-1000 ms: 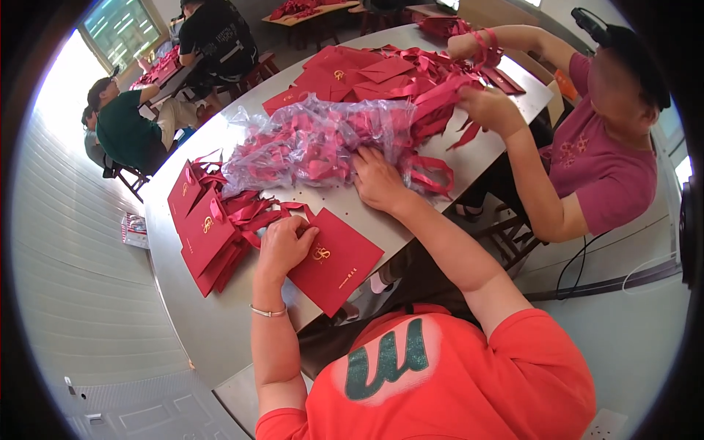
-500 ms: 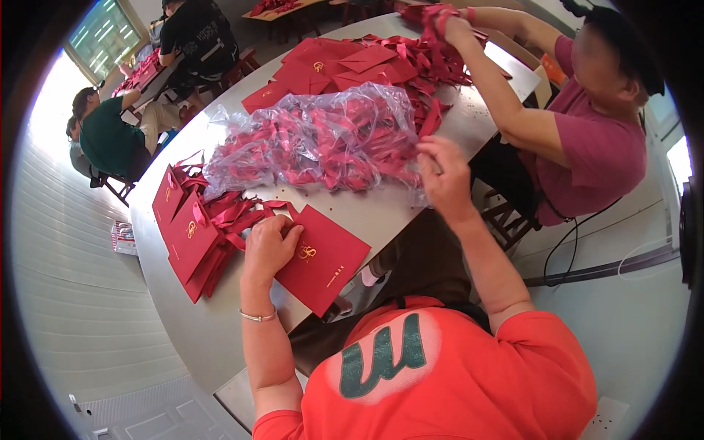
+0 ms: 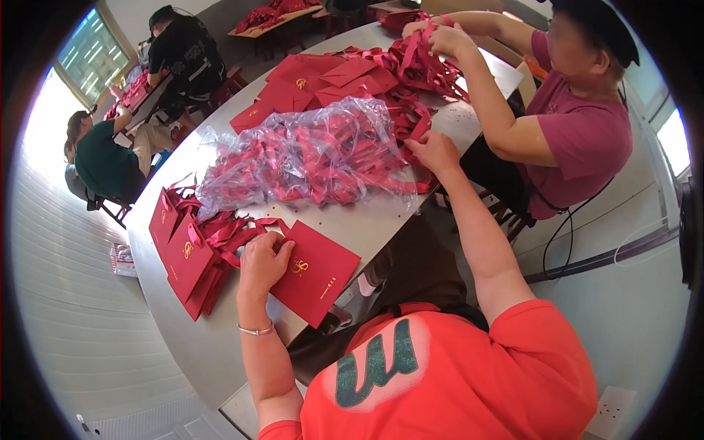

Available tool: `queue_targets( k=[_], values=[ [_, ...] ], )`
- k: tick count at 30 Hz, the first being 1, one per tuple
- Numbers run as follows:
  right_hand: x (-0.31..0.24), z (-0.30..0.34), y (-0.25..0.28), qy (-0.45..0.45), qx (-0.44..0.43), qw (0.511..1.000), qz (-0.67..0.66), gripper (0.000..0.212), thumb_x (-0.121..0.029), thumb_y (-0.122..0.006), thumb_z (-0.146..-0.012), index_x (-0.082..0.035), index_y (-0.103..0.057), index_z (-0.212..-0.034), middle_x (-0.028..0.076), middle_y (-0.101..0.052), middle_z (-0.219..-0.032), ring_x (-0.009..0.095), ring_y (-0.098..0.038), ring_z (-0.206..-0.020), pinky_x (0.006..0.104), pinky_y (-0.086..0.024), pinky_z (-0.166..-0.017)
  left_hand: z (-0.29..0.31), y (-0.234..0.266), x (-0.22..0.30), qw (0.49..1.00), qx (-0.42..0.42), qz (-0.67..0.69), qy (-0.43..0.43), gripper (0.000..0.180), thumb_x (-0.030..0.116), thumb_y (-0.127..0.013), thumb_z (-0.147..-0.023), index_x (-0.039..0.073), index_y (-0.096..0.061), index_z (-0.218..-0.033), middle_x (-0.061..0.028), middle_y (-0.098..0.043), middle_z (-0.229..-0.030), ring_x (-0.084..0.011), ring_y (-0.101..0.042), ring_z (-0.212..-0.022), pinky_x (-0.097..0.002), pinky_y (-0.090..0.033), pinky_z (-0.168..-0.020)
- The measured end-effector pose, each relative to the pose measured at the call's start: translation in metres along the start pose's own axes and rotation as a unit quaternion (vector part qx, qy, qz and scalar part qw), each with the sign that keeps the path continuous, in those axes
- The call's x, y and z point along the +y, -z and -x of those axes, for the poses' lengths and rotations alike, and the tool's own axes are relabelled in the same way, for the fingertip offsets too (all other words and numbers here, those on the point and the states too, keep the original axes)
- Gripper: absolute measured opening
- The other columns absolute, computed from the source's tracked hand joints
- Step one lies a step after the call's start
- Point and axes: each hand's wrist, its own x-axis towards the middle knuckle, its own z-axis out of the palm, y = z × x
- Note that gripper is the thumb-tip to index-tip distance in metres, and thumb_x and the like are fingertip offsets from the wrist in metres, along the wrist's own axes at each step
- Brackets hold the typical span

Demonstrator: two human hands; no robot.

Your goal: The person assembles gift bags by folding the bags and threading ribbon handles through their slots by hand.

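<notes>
My left hand [image 3: 264, 260] is closed at the upper left edge of a flat red paper bag [image 3: 319, 275] with a gold emblem, its thumb on the face. A red ribbon comes out by that hand. My right hand [image 3: 434, 152] is at the right end of a clear plastic bag [image 3: 293, 158] full of red ribbons, its fingers pinched at a ribbon there; the fingertips are partly hidden. Left of my left hand lies a stack of red paper bags [image 3: 192, 253] with ribbon handles [image 3: 227, 238].
Behind the plastic bag is a pile of red paper bags [image 3: 315, 81] on the grey table [image 3: 169, 323]. A co-worker [image 3: 579, 139] at the right handles red ribbons [image 3: 422, 59]. Other people [image 3: 187, 55] sit at a table further back at the left.
My right hand has come down from above the table to the ribbons at the plastic bag's right end. My left hand stays on the red paper bag.
</notes>
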Motion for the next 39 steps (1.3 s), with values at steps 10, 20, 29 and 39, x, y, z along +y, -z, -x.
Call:
queue_targets(
  k=[10, 20, 29, 39],
  values=[
    [0.001, -0.007, 0.001, 0.003, 0.011, 0.997, -0.075, 0.04, -0.046, -0.071, -0.08, -0.007, -0.076, -0.088, 0.019, -0.072, -0.093, 0.036, -0.07, -0.091, 0.0456, -0.055, -0.08, 0.002, 0.001, -0.001, 1.0, 0.011, -0.021, -0.004, 0.023, 0.023, -0.074, -0.082, 0.001, -0.07, -0.085, -0.0164, -0.068, -0.077, -0.0326, -0.066, -0.072, -0.0414, -0.05, -0.067],
    [0.019, -0.03, -0.007, -0.004, -0.042, 0.999, 0.011, 0.043, -0.052, -0.073, -0.077, -0.011, -0.076, -0.09, 0.019, -0.072, -0.091, 0.036, -0.07, -0.089, 0.0469, -0.054, -0.079, 0.001, -0.001, 0.002, 1.0, 0.01, -0.022, -0.009, 0.024, 0.025, -0.073, -0.083, 0.001, -0.071, -0.085, -0.0167, -0.069, -0.079, -0.0329, -0.066, -0.075, -0.0419, -0.051, -0.069],
    [0.0, -0.02, -0.001, -0.02, 0.007, 1.0, -0.006, 0.041, -0.049, -0.075, -0.077, -0.01, -0.075, -0.087, 0.016, -0.072, -0.084, 0.033, -0.071, -0.085, 0.0436, -0.054, -0.079, 0.002, -0.001, 0.002, 0.999, 0.015, -0.033, -0.017, 0.025, 0.025, -0.073, -0.083, 0.001, -0.071, -0.086, -0.0168, -0.069, -0.08, -0.0342, -0.066, -0.075, -0.0428, -0.051, -0.069],
    [0.037, -0.033, -0.014, 0.033, 0.025, 0.986, -0.163, 0.039, -0.042, -0.067, -0.086, -0.004, -0.073, -0.085, 0.02, -0.07, -0.079, 0.041, -0.068, -0.081, 0.0461, -0.051, -0.073, 0.004, 0.003, 0.008, 0.999, 0.012, -0.033, 0.005, 0.023, 0.023, -0.073, -0.083, 0.001, -0.07, -0.088, -0.018, -0.069, -0.081, -0.0343, -0.065, -0.074, -0.0432, -0.05, -0.069]
  ],
)
